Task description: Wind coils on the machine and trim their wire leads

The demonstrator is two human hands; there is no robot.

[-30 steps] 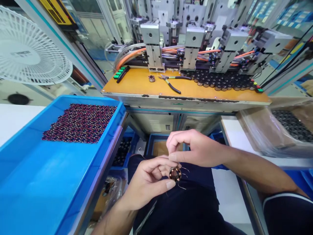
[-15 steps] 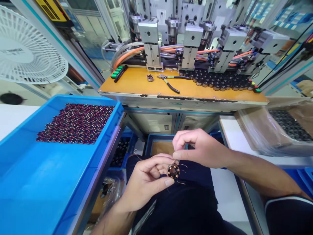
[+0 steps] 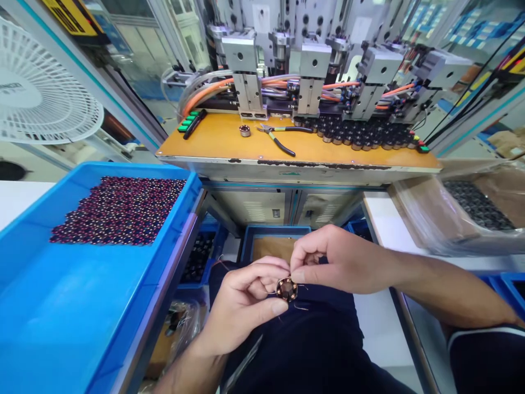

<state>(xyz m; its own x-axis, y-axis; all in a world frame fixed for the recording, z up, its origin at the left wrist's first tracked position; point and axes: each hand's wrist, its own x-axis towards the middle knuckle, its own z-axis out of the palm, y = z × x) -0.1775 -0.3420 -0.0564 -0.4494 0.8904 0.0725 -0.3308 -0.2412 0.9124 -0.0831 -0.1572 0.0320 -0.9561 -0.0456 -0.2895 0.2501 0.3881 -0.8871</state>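
Head view: coil (image 3: 286, 290) between my hands. Left hand (image 3: 243, 301) pinches rim; right hand (image 3: 328, 264) at top edge, can't tell if gripping. Hard tug could snap wires (image 3: 301, 308) below right hand; slack left pinch could drop coil.

Factory workshop, assembly station by the look of it from where I'm standing. Machine (image 3: 309, 98) with 4 blocky metal heads (image 3: 315, 57) and orange hoses (image 3: 205, 94) at the back of an orange counter (image 3: 205, 149); pliers (image 3: 271, 131) and crowded dark cylindrical parts (image 3: 361, 134) on top. Blue tray (image 3: 69, 301) at left, far end packed with small look-alike parts (image 3: 123, 210); plastic-covered carton (image 3: 418, 219) at right holds dark pieces (image 3: 478, 205). Metal framing (image 3: 92, 76), big white fan (image 3: 51, 93).
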